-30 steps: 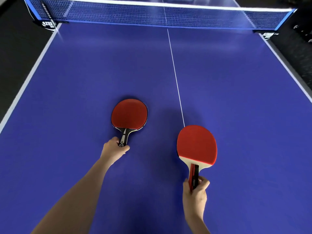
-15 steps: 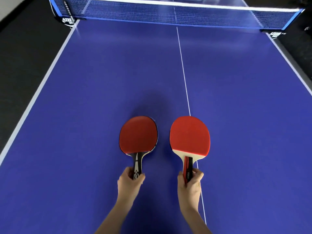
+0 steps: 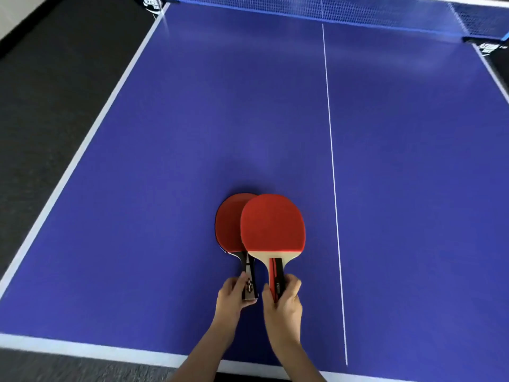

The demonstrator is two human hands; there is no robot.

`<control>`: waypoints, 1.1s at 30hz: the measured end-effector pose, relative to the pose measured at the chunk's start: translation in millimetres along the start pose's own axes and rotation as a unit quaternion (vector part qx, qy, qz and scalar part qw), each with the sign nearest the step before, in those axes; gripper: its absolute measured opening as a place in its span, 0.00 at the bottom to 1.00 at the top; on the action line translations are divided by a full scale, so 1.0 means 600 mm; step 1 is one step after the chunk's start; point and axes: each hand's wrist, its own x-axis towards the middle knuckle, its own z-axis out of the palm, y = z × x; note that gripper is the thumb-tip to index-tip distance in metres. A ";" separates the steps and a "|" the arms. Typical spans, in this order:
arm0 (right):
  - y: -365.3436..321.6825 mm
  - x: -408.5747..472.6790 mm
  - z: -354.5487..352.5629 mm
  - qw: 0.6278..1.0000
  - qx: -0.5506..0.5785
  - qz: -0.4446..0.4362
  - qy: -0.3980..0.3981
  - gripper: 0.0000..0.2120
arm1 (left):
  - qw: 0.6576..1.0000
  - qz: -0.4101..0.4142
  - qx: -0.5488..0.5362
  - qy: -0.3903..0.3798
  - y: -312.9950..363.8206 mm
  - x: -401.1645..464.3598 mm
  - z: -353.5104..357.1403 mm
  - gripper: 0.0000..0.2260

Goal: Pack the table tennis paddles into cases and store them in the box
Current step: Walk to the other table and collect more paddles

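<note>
Blue table-tennis tabletop (image 3: 192,133) with white edge lines and a centre line, net (image 3: 358,9) across the far end, dark floor to the left. No cases or box in view.

Two paddles sit near the tabletop's near edge, just left of the centre line. The light-wood paddle (image 3: 274,223) overlaps the dark-edged paddle (image 3: 227,224), its red face covering the right part of the other's blade. Whether the blades actually touch can't be told.

Left hand (image 3: 232,297) has its grip clenched round the dark-edged paddle's black handle, thumb along the left side. Right hand (image 3: 281,300) grips the red-and-black handle of the light-wood paddle, fingers wrapped from the right.

Handling, as a judgement: both look light and rigid, wooden blades with rubber sheets. Rubber is likely tacky and marks easily, so hold by the handles as now, not the faces. Handles look smooth but easy to keep hold of. Stacked face to face they could probably go in one hand.
</note>
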 end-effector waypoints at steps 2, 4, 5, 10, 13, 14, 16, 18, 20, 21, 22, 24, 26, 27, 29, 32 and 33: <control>-0.007 -0.004 0.016 1.000 -0.013 -0.012 -0.021 0.14 | 0.998 -0.012 -0.048 -0.028 0.000 -0.003 -0.007 0.17; -0.012 -0.002 0.031 0.998 -0.044 -0.021 -0.028 0.14 | 0.997 -0.012 -0.056 -0.053 -0.001 -0.010 -0.013 0.20; -0.015 -0.001 0.036 0.997 -0.067 -0.025 -0.027 0.16 | 0.996 -0.012 -0.059 -0.061 -0.001 -0.012 -0.015 0.21; -0.029 0.013 0.055 0.987 -0.156 -0.033 -0.006 0.20 | 0.994 -0.032 -0.069 -0.073 0.007 -0.014 -0.017 0.21; -0.034 0.023 0.061 0.981 -0.188 -0.047 -0.003 0.21 | 0.993 -0.045 -0.079 -0.071 0.007 -0.011 -0.018 0.22; -0.034 0.024 0.063 0.979 -0.197 -0.051 -0.006 0.21 | 0.993 -0.045 -0.080 -0.072 0.007 -0.009 -0.019 0.22; -0.031 0.024 0.064 0.976 -0.208 -0.057 -0.010 0.22 | 0.994 -0.042 -0.077 -0.072 0.008 -0.007 -0.020 0.23; -0.027 0.021 0.063 0.977 -0.205 -0.065 -0.008 0.24 | 0.995 -0.040 -0.064 -0.066 0.009 -0.006 -0.019 0.22; -0.022 0.018 0.060 0.977 -0.199 -0.072 -0.020 0.25 | 0.997 -0.030 -0.037 -0.054 0.013 -0.004 -0.016 0.21; -0.019 0.018 0.056 0.978 -0.194 -0.073 -0.033 0.25 | 0.998 -0.018 -0.021 -0.050 0.016 -0.004 -0.013 0.19; -0.016 0.018 0.051 0.980 -0.181 -0.073 -0.047 0.24 | 0.999 -0.005 -0.006 -0.050 0.018 -0.004 -0.011 0.17; -0.009 0.021 0.036 0.986 -0.128 -0.076 -0.074 0.19 | 0.997 0.023 0.033 -0.065 0.026 -0.004 -0.008 0.16; -0.001 0.026 0.019 0.990 -0.066 -0.074 -0.098 0.14 | 0.992 0.048 0.088 -0.080 0.033 -0.004 -0.005 0.18; 0.002 0.031 0.011 0.991 -0.044 -0.068 -0.105 0.13 | 0.988 0.056 0.115 -0.081 0.034 -0.003 -0.002 0.19; 0.003 0.048 -0.003 0.994 -0.019 -0.046 -0.094 0.13 | 0.984 0.062 0.151 -0.076 0.036 -0.002 0.003 0.21; -0.013 0.091 -0.012 0.997 0.026 0.018 -0.074 0.14 | 0.981 0.070 0.173 -0.062 0.037 0.002 0.008 0.20; -0.022 0.107 -0.012 0.995 0.043 0.041 -0.078 0.15 | 0.979 0.073 0.179 -0.059 0.038 0.003 0.010 0.19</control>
